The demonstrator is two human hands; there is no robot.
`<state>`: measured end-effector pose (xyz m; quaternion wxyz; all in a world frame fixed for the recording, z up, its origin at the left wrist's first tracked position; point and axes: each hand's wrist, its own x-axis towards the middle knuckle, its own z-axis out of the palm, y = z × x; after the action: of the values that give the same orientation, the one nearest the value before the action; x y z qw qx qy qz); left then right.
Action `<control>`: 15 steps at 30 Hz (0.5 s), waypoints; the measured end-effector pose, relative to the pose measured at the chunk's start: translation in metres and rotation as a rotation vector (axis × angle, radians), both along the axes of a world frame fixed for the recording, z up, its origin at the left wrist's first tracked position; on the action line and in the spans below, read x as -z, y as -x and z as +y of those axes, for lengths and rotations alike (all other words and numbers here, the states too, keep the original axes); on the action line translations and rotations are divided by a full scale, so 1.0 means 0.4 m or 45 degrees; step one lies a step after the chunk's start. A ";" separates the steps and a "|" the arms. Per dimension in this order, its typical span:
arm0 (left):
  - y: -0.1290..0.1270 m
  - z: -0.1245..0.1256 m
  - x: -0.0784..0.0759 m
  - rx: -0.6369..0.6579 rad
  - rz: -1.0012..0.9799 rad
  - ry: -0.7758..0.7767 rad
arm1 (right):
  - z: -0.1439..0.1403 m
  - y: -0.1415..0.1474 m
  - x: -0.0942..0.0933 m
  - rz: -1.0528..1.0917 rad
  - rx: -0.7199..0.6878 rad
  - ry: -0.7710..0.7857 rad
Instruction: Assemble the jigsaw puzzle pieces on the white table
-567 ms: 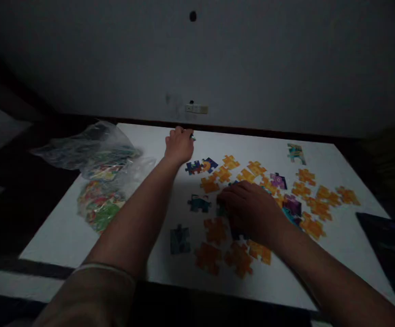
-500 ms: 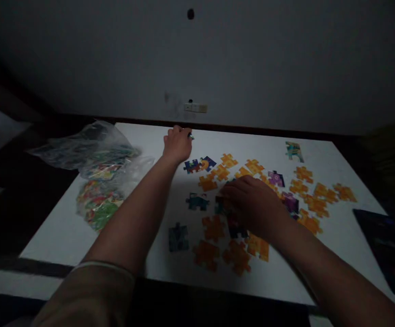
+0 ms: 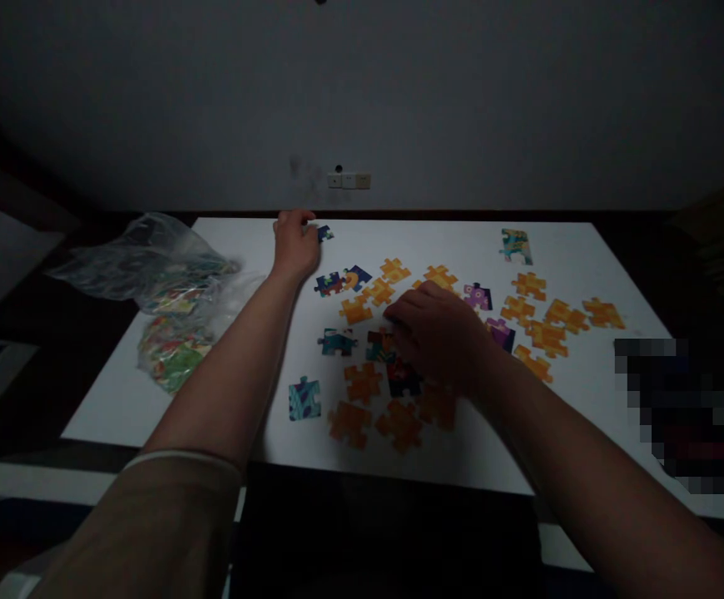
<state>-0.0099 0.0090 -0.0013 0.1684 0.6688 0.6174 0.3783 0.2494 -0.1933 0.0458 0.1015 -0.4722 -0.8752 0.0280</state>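
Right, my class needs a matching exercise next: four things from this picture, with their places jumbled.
1. Crumpled clear plastic bag
2. Bare left hand
3. Bare right hand
4. Pale rectangular socket strip

A. Beside a dark blue jigsaw piece
B. On the grey wall
C. Overhanging the left edge of the white rectangular table
D. Amid flat orange jigsaw pieces

Pairs: 1-C; 2-A; 3-D; 4-B.

Dimly lit indoor room, likely in a home | plain gray wall [image 3: 493,108] carries a row of sockets [image 3: 349,180] beside dark smudges [image 3: 305,170] | white table [image 3: 562,249] stands before it, spread with colorful jigsaw pieces [image 3: 362,383] and clear plastic packaging [image 3: 143,249] | room's exact use cannot be told from this view
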 end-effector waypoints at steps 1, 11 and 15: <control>-0.001 -0.009 -0.013 0.005 0.002 0.023 | -0.003 0.004 0.003 0.013 -0.030 -0.008; 0.128 -0.457 -0.140 0.582 0.248 0.223 | -0.023 0.038 0.036 -0.014 -0.166 -0.115; 0.178 -0.700 -0.102 0.447 0.457 0.224 | -0.026 0.042 0.045 0.012 -0.195 -0.123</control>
<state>-0.0812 -0.2709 0.0395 0.1767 0.8050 0.5423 0.1635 0.2326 -0.2035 0.0276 0.1259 -0.3981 -0.9086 -0.0044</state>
